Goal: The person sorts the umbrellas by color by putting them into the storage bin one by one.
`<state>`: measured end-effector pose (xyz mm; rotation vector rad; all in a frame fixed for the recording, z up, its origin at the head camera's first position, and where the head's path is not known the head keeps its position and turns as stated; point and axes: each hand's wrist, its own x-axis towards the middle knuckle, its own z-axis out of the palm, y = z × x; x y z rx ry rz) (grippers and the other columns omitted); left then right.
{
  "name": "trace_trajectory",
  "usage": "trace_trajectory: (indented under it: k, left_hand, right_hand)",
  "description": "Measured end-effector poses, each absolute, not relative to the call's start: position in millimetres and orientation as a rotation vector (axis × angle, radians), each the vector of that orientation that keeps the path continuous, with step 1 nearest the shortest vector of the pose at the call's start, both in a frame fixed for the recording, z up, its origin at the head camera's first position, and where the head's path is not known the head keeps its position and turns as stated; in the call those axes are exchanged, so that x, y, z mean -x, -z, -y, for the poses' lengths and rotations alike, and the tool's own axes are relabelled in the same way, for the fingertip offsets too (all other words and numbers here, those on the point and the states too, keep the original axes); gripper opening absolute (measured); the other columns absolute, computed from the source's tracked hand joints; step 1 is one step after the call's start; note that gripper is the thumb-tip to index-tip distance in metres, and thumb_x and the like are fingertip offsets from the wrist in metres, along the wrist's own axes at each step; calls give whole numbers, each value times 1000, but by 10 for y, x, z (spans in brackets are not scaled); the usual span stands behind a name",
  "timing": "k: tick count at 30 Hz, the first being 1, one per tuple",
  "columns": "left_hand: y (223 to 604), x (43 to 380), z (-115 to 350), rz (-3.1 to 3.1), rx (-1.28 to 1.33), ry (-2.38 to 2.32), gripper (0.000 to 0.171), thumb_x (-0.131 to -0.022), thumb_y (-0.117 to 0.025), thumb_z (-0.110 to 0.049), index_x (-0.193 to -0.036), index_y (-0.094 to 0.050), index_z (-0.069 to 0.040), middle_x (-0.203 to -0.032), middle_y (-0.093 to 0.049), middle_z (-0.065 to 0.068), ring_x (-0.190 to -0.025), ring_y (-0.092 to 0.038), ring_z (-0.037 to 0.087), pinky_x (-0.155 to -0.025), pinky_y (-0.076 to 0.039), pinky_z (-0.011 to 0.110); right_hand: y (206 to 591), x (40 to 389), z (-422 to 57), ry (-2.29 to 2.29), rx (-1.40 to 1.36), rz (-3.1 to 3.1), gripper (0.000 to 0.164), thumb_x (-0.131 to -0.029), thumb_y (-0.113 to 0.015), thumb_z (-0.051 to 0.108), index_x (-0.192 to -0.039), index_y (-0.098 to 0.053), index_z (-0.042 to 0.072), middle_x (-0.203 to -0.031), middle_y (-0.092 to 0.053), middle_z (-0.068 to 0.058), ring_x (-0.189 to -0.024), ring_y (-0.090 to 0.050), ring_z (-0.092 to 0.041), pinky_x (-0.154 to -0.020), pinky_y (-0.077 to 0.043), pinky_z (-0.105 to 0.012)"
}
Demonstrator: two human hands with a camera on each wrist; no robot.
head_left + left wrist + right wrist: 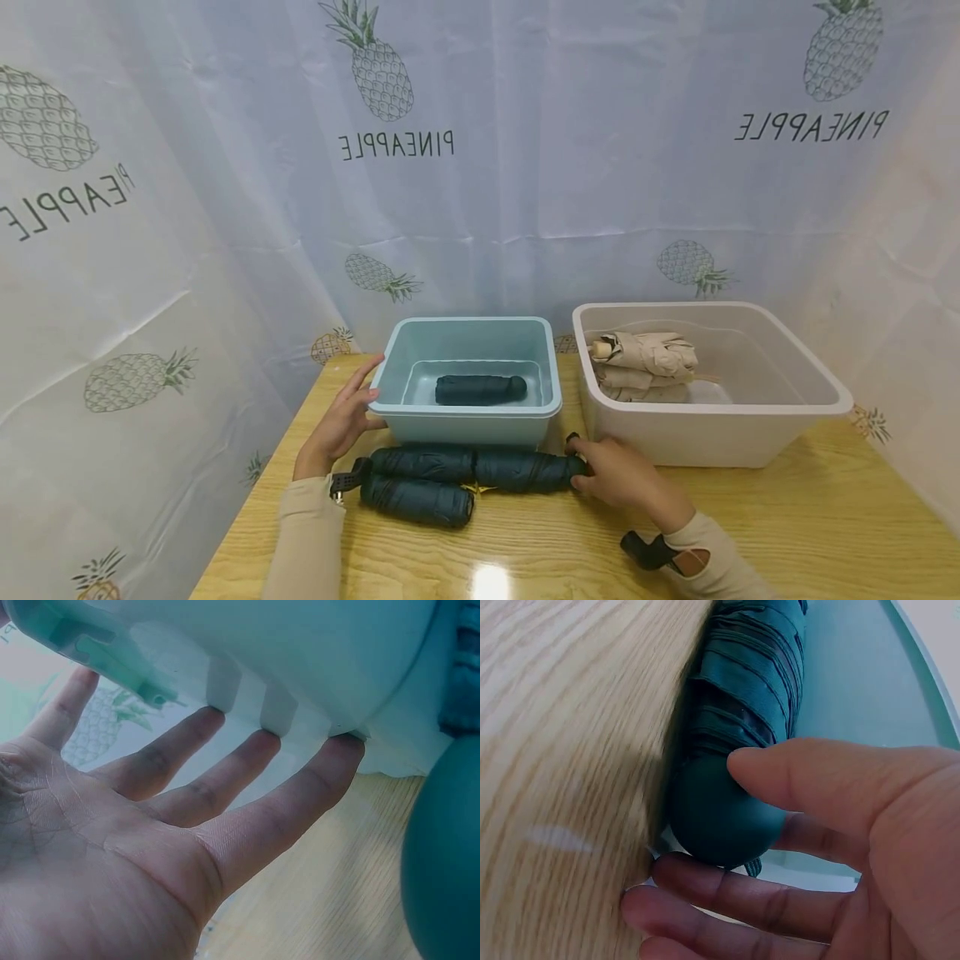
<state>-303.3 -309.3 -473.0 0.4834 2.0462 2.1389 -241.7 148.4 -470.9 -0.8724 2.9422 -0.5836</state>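
Note:
My left hand [341, 427] reaches up along the left side of a light blue bin [465, 427], its spread, straight fingers touching the bin's side in the left wrist view. In front of the bin, my right hand [621, 477] holds the rounded handle end of a folded dark green umbrella [521, 472], thumb on top and fingers around the knob. To its left, roughly in line, lies a second dark green umbrella [423, 464]. A third umbrella [418, 500] lies nearer the front. Inside the blue bin rests another dark green umbrella [476, 390].
A larger whitish bin [675, 433] stands right of the blue one, with folded beige umbrellas [648, 357] in its left part. Both bins sit at the back of the wooden table [525, 550]. Behind hangs a pineapple-print curtain [525, 208].

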Motion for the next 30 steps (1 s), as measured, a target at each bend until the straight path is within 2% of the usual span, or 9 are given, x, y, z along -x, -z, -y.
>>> trace_trajectory:
  k: [6,11,21,27,30]
  left_hand:
    - [4736,3034,3090,-2039,-500,-2145,63,-107,-38,-16,-165,-16,-27,-170,-6,22,-150,-19,55,-100,-40,77]
    - [4731,3036,3094,-2029,-504,-2148,64,-107,-38,-16,-166,-14,-25,-171,-5,21,-150,-19,55,-100,-41,76]
    - [4727,3038,3093,-2027,-481,-2151,63,-108,-37,-16,-166,-15,-28,-171,-4,20,-150,-19,54,-100,-43,73]
    - [4735,3033,3086,-2034,-469,-2153,62,-108,-37,-16,-165,-17,-30,-171,-5,20,-150,-20,54,-100,-42,75]
    - [4737,3035,3086,-2035,-465,-2155,62,-107,-37,-16,-165,-17,-30,-171,-6,19,-150,-20,54,-100,-42,75]
  right_hand:
    - [4728,2416,-1474,572,835,-2938,37,-84,-81,24,-117,-70,11,-84,-69,5,-75,-57,-11,-66,-43,-31]
    - [4760,2435,-1479,561,886,-2929,36,-84,-83,24,-115,-70,11,-88,-70,4,-78,-58,-11,-67,-43,-30]
    - [4753,2484,-1510,669,1022,-2842,28,-85,-83,22,-106,-66,12,-82,-62,8,-71,-49,-5,-64,-40,-24]
    - [4747,2503,-1492,790,966,-2847,30,-73,-84,19,-96,-65,16,-76,-58,9,-65,-47,-4,-59,-39,-21]
    - [4713,2506,-1482,843,935,-2867,32,-71,-82,19,-99,-67,16,-78,-59,9,-66,-47,-4,-60,-39,-21]
